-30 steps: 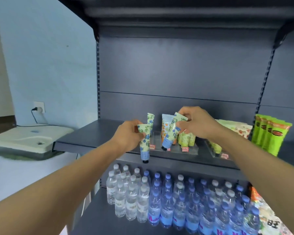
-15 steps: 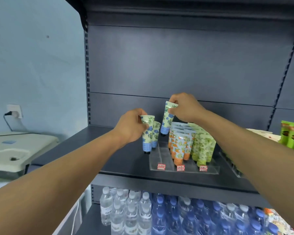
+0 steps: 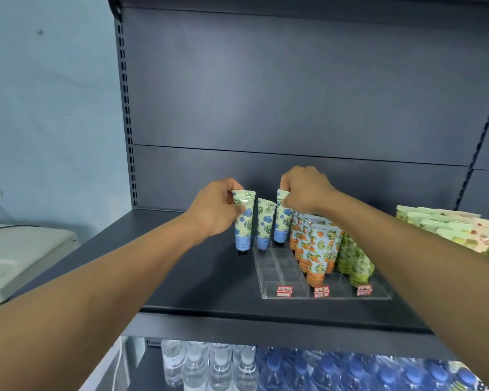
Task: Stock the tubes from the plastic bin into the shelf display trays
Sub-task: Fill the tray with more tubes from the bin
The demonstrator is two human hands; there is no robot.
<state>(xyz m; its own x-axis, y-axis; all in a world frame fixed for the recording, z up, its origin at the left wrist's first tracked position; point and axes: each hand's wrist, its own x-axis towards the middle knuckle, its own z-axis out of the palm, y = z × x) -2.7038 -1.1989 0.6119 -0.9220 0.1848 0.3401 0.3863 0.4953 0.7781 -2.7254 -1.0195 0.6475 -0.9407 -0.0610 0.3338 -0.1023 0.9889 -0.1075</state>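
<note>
A clear display tray (image 3: pixel 277 275) sits on the dark shelf (image 3: pixel 198 280). Its left column holds two blue-flowered tubes at the back; orange-patterned tubes (image 3: pixel 316 249) and green-patterned tubes (image 3: pixel 353 258) fill the other columns. My left hand (image 3: pixel 215 210) grips a blue-flowered tube (image 3: pixel 243 221) upright, just left of the tray, cap down near the shelf. My right hand (image 3: pixel 302 190) pinches the top of another blue-flowered tube (image 3: pixel 283 221) standing in the tray's back row. A third blue tube (image 3: pixel 264 224) stands between them. The plastic bin is out of view.
More green and pale packs (image 3: pixel 446 230) stand on the shelf at the right. Water bottles (image 3: pixel 266 368) fill the shelf below. A white appliance (image 3: pixel 17 258) sits to the left by the blue wall. The tray's front left cells hold nothing.
Both hands moved to the tray's back left. The right hand lowered its blue tube into the back row; the left hand brought its tube down beside the tray. The view tilted up and closer.
</note>
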